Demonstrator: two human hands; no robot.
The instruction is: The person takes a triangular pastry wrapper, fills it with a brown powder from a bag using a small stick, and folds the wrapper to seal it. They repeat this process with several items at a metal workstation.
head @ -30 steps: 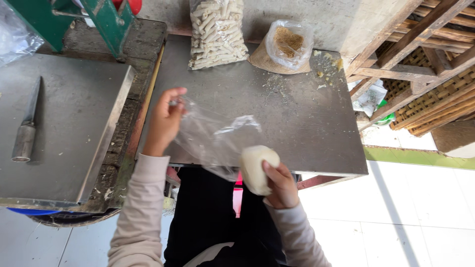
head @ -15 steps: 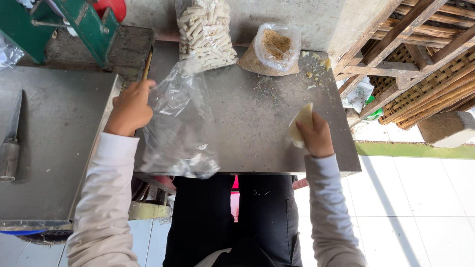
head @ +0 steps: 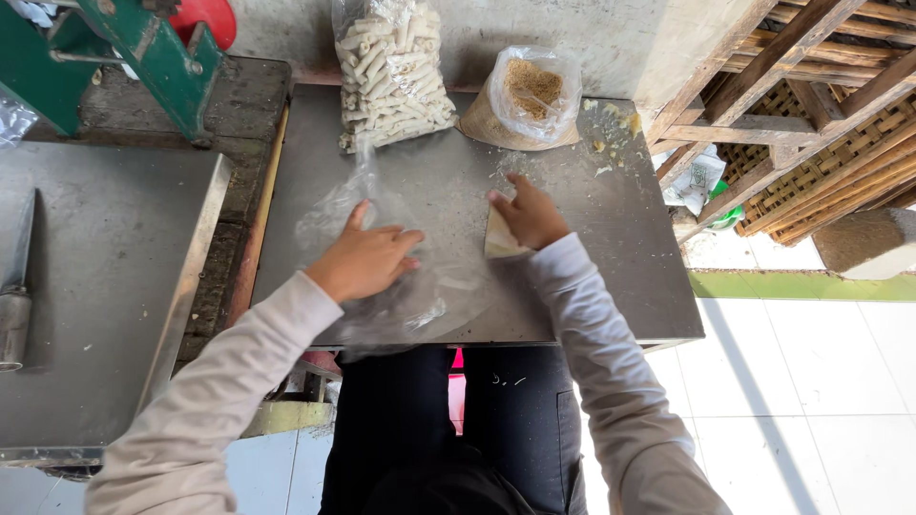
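Plastic bag (head: 401,277): clear, thin and empty; spread flat on the grey metal table (head: 630,248), its lower edge reaching the near rim; a twisted corner is drawn up toward the far side.
Left hand (head: 364,259): laid palm down on the bag, fingers spread and nearly flat; nothing is gripped; the film is pinned under the palm.
Right hand (head: 530,217): palm down at the bag's right edge, fingers partly curled; a pale cream wedge (head: 500,244) is covered and pressed against the table; how firmly it is held cannot be told.
Wedge: only a small cream edge is seen under the hand; material cannot be told.
Handling, bag: judged very light, limp and slippery; likely to crease, cling and drift if let go; easily torn on a sharp edge; best taken by pinching the open rim or a corner, not the middle of the sheet.
Behind: a filled clear bag of pale tube-shaped snacks (head: 393,74) stands at the far edge; just beside it sits a smaller bag of brown crumbs (head: 530,93); pale crumbs (head: 611,122) are scattered at the far right corner.
Left side: a second metal surface (head: 95,286) with a knife (head: 17,296) lying on it; a green machine frame (head: 143,48) stands beyond.
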